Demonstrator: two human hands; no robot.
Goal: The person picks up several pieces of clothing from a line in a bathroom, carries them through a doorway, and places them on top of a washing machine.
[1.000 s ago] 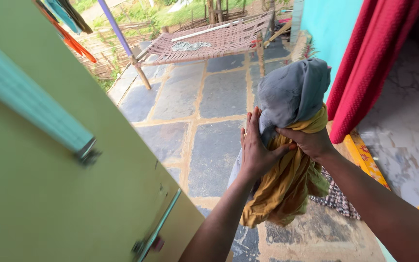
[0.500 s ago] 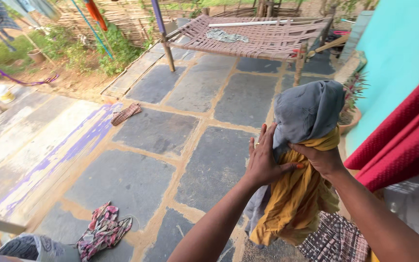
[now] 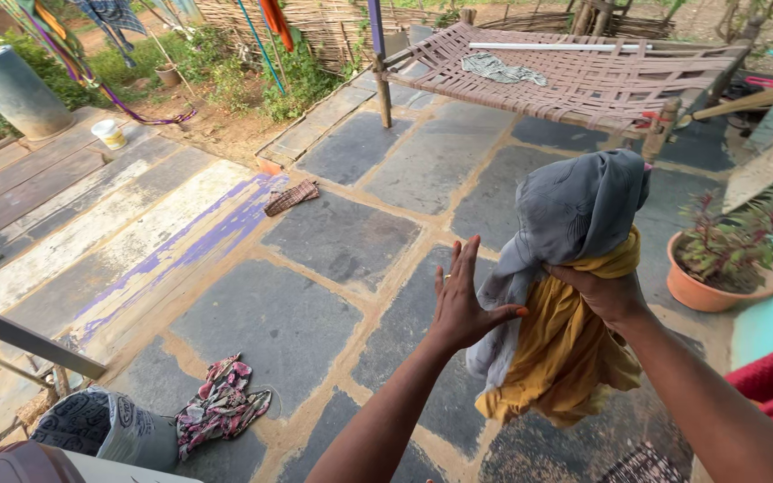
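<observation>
Stone patio; potted plant (image 3: 731, 255); right hand (image 3: 603, 292) fingers grip cloth bundle (image 3: 565, 268); left hand (image 3: 460, 300) fingers spread, empty.

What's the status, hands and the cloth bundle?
Right hand gripping grey and yellow cloth bundle. Left hand open, thumb touching it. Potted plant to the right.

I hold a grey cloth (image 3: 579, 210) over a mustard-yellow cloth (image 3: 565, 353); lower left lies a pink floral-patterned cloth (image 3: 223, 404); a terracotta-orange flowerpot (image 3: 709, 291) stands right.
</observation>
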